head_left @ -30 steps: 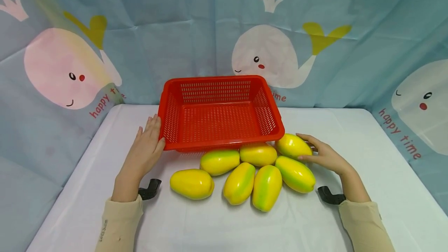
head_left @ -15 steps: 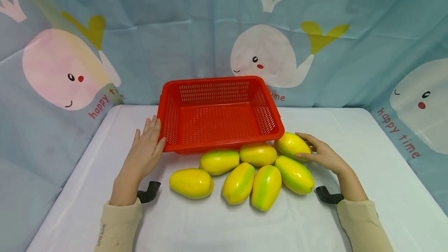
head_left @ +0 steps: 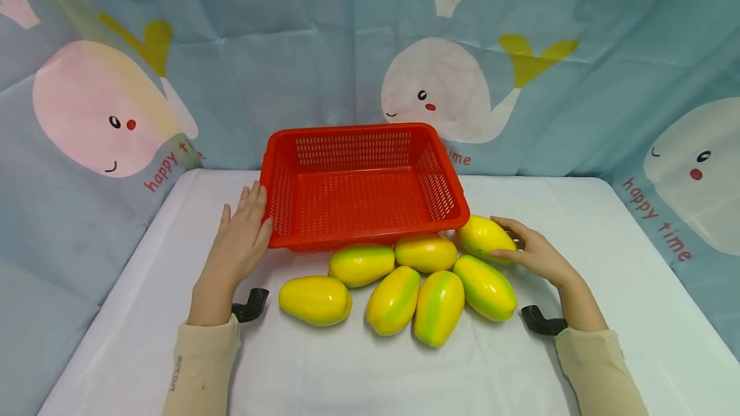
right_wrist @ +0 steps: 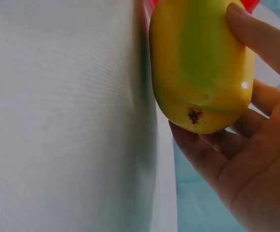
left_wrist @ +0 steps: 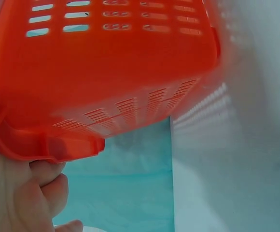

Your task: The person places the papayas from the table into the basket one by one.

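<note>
My left hand rests against the left side of a red plastic basket, its fingers fairly straight along the rim. In the left wrist view the fingers lie at the underside of the basket's rim. At the basket's front right corner, my right hand holds a glossy yellow-green papaya. The right wrist view shows the thumb on one side of this papaya and the other fingers around its opposite side and end. The far fingers are partly hidden in the head view.
Several more papayas lie in front of the basket, two of them close along its front wall. One papaya lies apart at the left. A white cloth covers the table. A blue whale-print curtain hangs behind.
My right thumb has shifted slightly higher on the papaya. The basket, the left hand and the other papayas stay in place; the head view moves a little.
</note>
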Tool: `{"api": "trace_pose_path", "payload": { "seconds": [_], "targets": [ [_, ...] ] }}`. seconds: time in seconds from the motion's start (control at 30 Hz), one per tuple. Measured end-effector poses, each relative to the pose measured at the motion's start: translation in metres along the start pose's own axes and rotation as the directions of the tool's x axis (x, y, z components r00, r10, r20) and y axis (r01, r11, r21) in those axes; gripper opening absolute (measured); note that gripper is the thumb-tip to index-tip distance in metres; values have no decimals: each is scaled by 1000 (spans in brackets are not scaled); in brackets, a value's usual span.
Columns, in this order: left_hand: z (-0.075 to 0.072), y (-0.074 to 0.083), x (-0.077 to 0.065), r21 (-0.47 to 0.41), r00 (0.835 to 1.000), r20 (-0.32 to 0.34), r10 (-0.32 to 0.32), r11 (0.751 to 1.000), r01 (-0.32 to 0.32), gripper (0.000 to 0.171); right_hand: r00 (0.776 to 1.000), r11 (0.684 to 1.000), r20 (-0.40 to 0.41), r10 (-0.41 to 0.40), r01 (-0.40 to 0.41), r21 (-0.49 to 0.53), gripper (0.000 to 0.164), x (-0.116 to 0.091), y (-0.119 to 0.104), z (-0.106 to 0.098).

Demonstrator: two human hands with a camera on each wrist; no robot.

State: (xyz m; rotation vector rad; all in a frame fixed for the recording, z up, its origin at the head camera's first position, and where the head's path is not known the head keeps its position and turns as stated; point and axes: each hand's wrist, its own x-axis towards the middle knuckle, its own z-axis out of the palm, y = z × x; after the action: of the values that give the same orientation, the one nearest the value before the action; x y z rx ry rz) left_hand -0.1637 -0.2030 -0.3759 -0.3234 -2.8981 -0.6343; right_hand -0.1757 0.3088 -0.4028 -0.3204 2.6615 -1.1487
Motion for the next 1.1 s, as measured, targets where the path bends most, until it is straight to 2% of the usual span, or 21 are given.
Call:
{"api": "trace_pose_path", "payload": {
  "seconds": [0.5,0.77,0.93,1.1],
  "targets": [
    [0,-2,3,-22,1000,-28,2,1000,-3,58,987,998,-146,-60,58,-18,68,-4,-9,-15],
    [2,-3,2,-36,999,-35,5,999,-6,57,980,997,-185,-73,72,-10,67,-5,-15,-19],
    [5,-4,0,-38,999,-35,2,999,-3,58,976,999,-212,-53,50,-21,69,-7,-24,-28],
    [6,-4,0,-33,999,-36,6,999,-7,58,968,997,-242,-71,68,-20,68,-8,-34,-35]
  ]
}}
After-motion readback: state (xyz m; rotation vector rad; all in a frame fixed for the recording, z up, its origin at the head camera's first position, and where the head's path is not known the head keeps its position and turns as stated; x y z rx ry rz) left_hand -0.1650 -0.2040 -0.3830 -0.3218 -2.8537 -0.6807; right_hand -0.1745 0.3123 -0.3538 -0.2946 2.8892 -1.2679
